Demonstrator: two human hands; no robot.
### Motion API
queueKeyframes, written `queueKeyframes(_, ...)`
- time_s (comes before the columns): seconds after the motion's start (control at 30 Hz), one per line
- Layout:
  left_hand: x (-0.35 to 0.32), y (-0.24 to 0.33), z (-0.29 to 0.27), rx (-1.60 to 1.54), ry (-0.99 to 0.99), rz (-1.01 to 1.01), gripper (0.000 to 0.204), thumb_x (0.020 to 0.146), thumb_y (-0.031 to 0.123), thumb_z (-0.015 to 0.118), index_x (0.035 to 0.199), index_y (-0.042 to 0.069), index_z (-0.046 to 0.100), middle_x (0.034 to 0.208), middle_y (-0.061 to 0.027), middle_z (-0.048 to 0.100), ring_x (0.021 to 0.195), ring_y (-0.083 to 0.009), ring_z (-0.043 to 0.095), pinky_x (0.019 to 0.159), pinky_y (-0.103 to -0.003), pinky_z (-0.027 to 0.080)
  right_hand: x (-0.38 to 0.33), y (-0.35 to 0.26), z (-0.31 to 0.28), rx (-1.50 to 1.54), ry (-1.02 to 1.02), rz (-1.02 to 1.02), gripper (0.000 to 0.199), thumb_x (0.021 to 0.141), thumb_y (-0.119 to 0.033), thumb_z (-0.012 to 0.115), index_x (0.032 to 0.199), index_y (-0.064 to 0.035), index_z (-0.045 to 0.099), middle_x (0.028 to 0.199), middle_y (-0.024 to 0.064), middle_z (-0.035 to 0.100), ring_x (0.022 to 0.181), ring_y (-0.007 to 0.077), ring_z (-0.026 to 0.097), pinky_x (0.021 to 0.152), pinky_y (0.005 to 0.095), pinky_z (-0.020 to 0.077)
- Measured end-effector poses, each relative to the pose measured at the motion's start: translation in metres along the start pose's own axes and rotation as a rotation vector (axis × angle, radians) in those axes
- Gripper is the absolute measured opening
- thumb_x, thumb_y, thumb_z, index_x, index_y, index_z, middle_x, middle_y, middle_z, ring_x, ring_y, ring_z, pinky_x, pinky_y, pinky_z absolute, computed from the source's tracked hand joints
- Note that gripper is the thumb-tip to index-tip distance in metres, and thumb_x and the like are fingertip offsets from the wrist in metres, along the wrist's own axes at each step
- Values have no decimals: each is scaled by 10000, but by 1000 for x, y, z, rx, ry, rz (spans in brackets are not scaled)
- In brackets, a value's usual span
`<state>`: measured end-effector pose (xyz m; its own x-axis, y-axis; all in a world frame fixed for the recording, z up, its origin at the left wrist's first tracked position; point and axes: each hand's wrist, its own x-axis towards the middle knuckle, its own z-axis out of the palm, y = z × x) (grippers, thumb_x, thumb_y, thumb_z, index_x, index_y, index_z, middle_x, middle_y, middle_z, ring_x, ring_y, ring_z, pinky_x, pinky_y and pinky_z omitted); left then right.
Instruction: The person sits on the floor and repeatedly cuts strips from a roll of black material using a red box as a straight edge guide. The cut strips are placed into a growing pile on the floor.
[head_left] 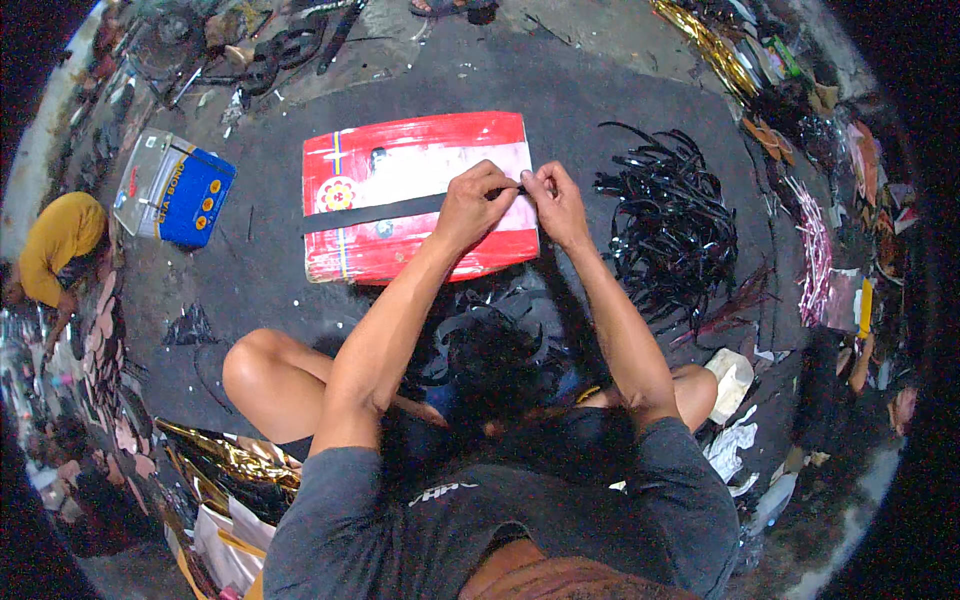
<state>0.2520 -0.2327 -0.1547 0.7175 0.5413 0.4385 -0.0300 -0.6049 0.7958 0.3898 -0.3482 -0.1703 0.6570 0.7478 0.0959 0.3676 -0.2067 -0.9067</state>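
Note:
A red and white board (420, 128) lies on the dark floor mat in front of my crossed legs. Across it runs a long flat black strip (375, 213), slanting up slightly to the right. My left hand (478, 205) is pinched on the strip near the board's right side, fingertips together. Just beyond the board's right edge, my right hand (556, 203) pinches at the strip's end, thumb against fingers. The fingertips of both hands nearly touch, and they hide the very end of the strip.
A heap of shiny black strips (670, 215) lies to the right, with a bundle of pink strips (813, 255) beyond. At left stands a blue and white tin (195, 195), near a person in yellow (62, 245). Gold foil (235, 462) lies at lower left.

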Motion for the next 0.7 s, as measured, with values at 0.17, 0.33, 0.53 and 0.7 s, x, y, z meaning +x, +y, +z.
queueKeyframes(0.17,-4,-4,4,8,31,-14,72,798,81,761,854,37,754,847,-94,689,766,-213,692,695,-326,556,-8,-11,5,-104,30,-55,339,998,-355,602,898,-37,547,735,62,589,695,183,557,650,389,462)
queueKeyframes(0.33,3,2,11,-2,8,17,66,801,78,760,860,46,759,850,-86,692,722,-197,685,664,-314,553,-11,32,13,204,75,22,364,1022,-387,570,875,-56,537,685,36,556,586,161,529,557,345,443)
queueKeyframes(0.53,2,-2,11,-36,37,60,70,799,71,762,865,47,760,850,-83,697,733,-195,692,667,-312,554,-7,2,-2,671,-38,403,391,1031,-478,512,900,-111,536,699,2,517,461,67,441,372,253,346)
queueKeyframes(0.7,2,1,14,-30,48,65,61,797,58,757,856,45,762,843,-82,702,729,-191,695,671,-308,559,22,-29,4,-343,110,126,389,1004,-412,540,987,-25,577,867,203,684,788,380,669,747,499,514)
